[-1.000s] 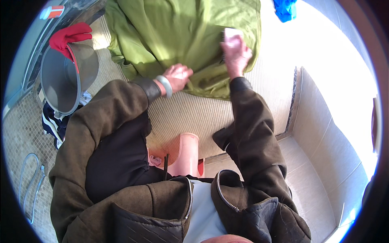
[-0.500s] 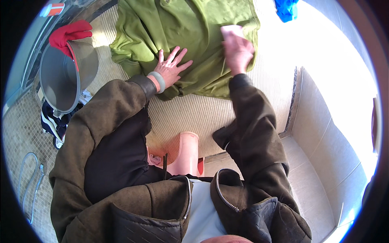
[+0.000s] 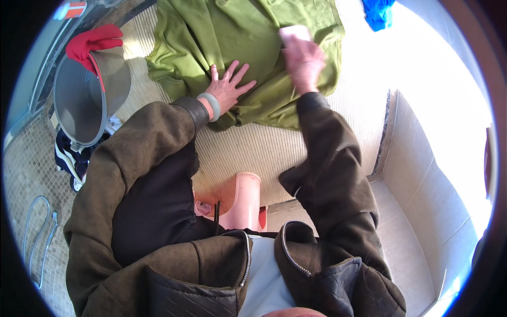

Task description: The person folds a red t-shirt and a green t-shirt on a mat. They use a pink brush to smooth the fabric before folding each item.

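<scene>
A wet-looking green garment (image 3: 232, 37) lies spread with folds over a ribbed cream surface (image 3: 232, 148). My left hand (image 3: 227, 91) presses flat on its near part, fingers spread, a pale bangle (image 3: 213, 105) round the wrist. Over the garment's right side, my right hand (image 3: 303, 61) grips a pale pink-white block (image 3: 296, 34) that looks like a bar of soap. Motion blurs this hand, and its fingers partly hide the block. Whether the block touches the cloth I cannot tell.
A grey bucket (image 3: 79, 95) stands tilted at the left with a red cloth (image 3: 95, 42) over its rim. Dark and white clothes (image 3: 74, 158) lie beneath it. A hose (image 3: 34, 238) is on the mosaic floor, a blue item (image 3: 378, 13) at the far right, something pink (image 3: 245, 198) below me.
My right hand has moved slightly away from me and to the left over the garment with the block. My left hand stays on the same part of the cloth.
</scene>
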{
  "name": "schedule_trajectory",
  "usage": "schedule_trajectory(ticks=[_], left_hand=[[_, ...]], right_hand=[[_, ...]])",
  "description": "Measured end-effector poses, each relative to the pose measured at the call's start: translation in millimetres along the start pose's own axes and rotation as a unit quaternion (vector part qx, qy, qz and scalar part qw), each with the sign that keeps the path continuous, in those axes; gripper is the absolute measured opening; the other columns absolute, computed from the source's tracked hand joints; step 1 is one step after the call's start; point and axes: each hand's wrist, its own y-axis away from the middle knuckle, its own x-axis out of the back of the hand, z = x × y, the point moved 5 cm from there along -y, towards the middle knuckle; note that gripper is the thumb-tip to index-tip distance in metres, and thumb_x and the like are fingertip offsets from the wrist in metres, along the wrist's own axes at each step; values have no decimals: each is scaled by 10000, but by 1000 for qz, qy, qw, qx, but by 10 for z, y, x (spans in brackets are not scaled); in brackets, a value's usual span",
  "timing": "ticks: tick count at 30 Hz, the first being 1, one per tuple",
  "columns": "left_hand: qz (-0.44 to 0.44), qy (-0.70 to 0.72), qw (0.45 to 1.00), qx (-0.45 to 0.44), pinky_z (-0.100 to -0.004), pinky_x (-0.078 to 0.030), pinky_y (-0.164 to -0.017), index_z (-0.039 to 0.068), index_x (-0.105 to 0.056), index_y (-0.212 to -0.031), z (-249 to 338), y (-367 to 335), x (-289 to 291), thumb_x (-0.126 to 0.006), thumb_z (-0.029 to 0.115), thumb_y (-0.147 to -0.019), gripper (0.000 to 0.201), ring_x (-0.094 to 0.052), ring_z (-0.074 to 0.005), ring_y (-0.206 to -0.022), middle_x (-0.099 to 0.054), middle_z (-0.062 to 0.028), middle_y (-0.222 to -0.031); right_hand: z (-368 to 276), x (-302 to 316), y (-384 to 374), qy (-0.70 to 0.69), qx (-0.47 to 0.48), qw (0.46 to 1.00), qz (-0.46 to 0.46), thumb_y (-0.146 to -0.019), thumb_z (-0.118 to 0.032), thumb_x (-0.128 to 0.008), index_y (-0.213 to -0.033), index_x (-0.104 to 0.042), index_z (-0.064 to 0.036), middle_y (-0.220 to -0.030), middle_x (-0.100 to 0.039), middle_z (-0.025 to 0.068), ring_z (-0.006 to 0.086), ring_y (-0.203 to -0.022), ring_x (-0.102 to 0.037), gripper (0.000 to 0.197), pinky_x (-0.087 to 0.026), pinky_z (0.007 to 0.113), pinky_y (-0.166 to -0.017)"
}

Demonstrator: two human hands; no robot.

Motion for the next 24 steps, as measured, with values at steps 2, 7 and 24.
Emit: schedule_trajectory(ticks=[2, 7, 24], left_hand=[[17, -30, 999, 0, -766, -275, -1001, 309, -299, -1508, 5, -40, 1, -694, 301, -834, 782, -109, -380, -1463, -94, -109, -1606], [14, 13, 1000, 7, -691, -254, -1057, 232, -436, -1435, -10, -107, 42, -695, 327, -834, 662, -227, -356, -1435, -260, -137, -1554], [-12, 85, 996, -14, -811, -213, -994, 334, -315, -1505, 187, -103, 199, -794, 365, -727, 914, 49, -453, -1465, 21, -151, -1613]], right_hand=[[833, -41, -72, -210, -216, 953, 9, -839, -365, -732, -1175, -651, -215, -1055, -559, 161, 316, -938, -568, 377, -501, 410, -823], [492, 99, -204, -374, -197, 906, -14, -818, -318, -756, -1226, -629, -274, -1150, -545, 190, 329, -1011, -544, 429, -451, 449, -904], [472, 270, 721, -154, -340, 928, -21, -797, -329, -766, -1320, -524, -347, -1220, -446, 194, 401, -1157, -398, 576, -445, 515, -907]])
